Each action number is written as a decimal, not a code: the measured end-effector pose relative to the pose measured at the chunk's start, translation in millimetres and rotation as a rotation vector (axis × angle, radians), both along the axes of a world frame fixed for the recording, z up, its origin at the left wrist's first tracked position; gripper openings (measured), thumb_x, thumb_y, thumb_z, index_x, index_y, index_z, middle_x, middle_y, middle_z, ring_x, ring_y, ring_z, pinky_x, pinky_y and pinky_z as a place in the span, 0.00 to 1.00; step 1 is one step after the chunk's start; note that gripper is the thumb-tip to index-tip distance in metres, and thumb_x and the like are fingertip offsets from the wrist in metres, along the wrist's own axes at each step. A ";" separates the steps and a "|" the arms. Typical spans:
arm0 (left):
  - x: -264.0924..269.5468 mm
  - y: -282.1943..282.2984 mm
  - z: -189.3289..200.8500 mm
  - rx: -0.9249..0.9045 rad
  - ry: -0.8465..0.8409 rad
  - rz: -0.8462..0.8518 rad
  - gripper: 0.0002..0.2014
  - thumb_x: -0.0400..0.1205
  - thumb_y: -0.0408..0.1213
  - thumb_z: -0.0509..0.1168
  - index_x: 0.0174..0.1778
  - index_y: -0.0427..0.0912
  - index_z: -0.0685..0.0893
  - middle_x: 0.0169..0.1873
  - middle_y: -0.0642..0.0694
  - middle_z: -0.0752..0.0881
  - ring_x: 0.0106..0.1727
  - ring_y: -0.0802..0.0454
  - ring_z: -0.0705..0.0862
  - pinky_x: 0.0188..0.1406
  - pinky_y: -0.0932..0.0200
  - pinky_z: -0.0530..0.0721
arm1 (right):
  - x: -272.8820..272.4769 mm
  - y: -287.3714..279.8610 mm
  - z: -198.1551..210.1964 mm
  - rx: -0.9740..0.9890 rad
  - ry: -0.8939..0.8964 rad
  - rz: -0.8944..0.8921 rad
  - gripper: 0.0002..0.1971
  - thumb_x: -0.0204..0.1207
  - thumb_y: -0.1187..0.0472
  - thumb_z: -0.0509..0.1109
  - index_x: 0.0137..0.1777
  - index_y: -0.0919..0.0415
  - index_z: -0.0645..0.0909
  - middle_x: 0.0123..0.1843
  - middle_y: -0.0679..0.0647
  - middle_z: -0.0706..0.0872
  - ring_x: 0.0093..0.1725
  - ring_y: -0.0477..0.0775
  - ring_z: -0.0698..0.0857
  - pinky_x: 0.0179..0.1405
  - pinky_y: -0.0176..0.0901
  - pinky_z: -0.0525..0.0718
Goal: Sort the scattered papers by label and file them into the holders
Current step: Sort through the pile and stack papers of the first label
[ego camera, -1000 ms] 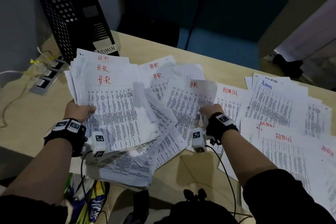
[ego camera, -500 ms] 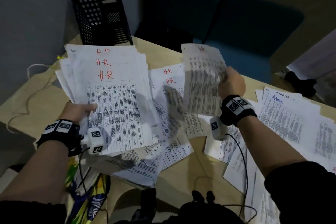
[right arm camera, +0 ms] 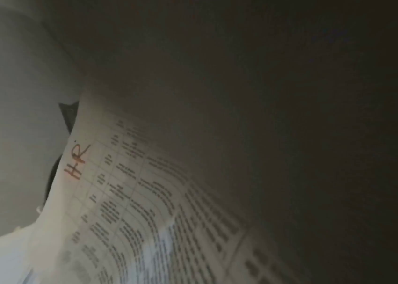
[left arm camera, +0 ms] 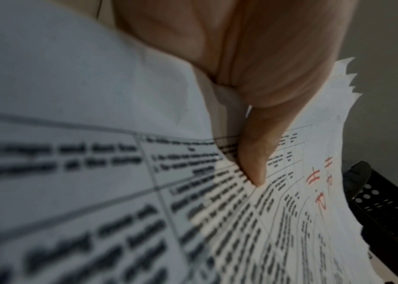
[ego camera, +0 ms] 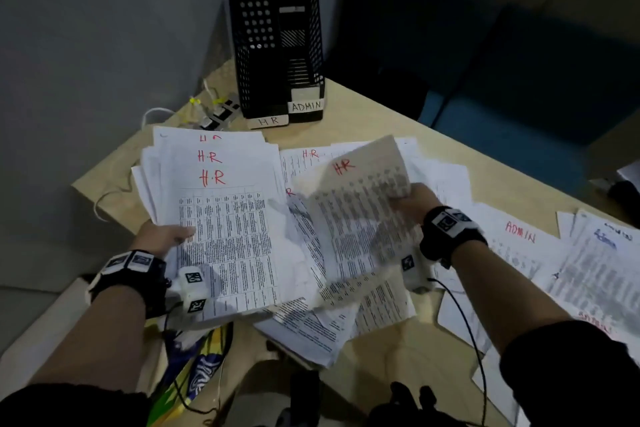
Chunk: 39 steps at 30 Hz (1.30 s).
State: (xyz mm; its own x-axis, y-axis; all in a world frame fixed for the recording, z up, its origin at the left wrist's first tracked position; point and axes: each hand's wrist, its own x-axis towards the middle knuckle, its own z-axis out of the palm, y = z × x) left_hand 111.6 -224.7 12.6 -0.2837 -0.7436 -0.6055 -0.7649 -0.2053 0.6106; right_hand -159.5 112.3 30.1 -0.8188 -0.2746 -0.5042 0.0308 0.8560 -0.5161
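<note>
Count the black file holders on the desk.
2: the HR holder at the desk's far corner, the taller ADMIN holder touching its right side. None seems hidden.

sleeves: black, pushed up | wrists: black straps, white marker-tagged camera blocks | cables: thin black

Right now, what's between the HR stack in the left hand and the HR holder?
Head view: only bare table between the HR stack held by the left hand and the HR holder.
</note>
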 end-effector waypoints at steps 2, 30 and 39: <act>0.5 -5.6 -8.3 0.006 -0.004 0.003 0.34 0.71 0.40 0.79 0.68 0.25 0.77 0.63 0.31 0.84 0.57 0.32 0.83 0.52 0.47 0.78 | 10.6 -12.3 -15.4 0.025 -0.069 0.025 0.14 0.77 0.61 0.71 0.58 0.70 0.83 0.54 0.65 0.87 0.45 0.60 0.84 0.39 0.44 0.83; -95.8 15.0 -30.0 0.123 0.102 -0.253 0.21 0.69 0.26 0.77 0.59 0.31 0.84 0.53 0.34 0.88 0.57 0.35 0.86 0.65 0.39 0.80 | -37.6 65.8 2.8 0.377 0.595 -0.002 0.08 0.76 0.73 0.64 0.53 0.74 0.80 0.54 0.69 0.78 0.49 0.71 0.83 0.41 0.52 0.76; -108.7 27.4 -23.3 0.089 0.065 -0.303 0.18 0.74 0.25 0.74 0.60 0.29 0.83 0.52 0.34 0.87 0.56 0.35 0.85 0.60 0.45 0.80 | -40.9 89.0 -6.7 0.543 0.646 0.115 0.16 0.73 0.71 0.65 0.54 0.57 0.89 0.59 0.62 0.80 0.62 0.66 0.74 0.57 0.56 0.70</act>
